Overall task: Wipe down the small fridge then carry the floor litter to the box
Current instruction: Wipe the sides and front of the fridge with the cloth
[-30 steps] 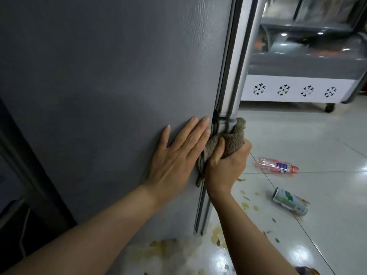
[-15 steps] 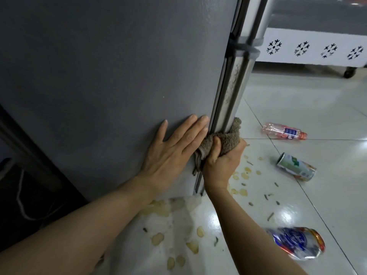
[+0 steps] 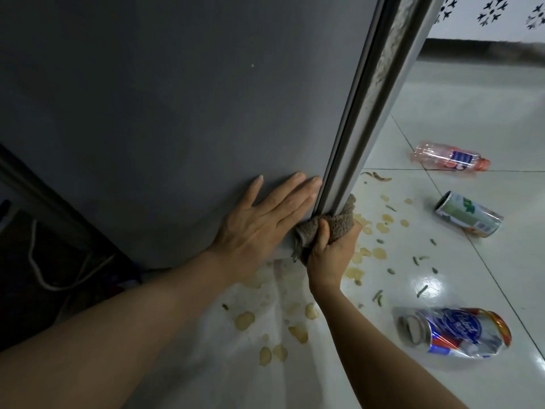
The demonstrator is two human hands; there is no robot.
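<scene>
The left hand lies flat, fingers spread, on the grey metal fridge; the right hand grips a brown terry cloth against its corner edge.

The left hand lay flat with straight fingers spread, its arm stretched forward. The right hand was curled tight, thumb up, wrist bent.

My view is dim on the left, where the grey fridge side lies in flat shade; the glossy floor tiles on the right are brighter, with a white glare spot; straight edges bow from the wide lens; the far corners look soft.
</scene>
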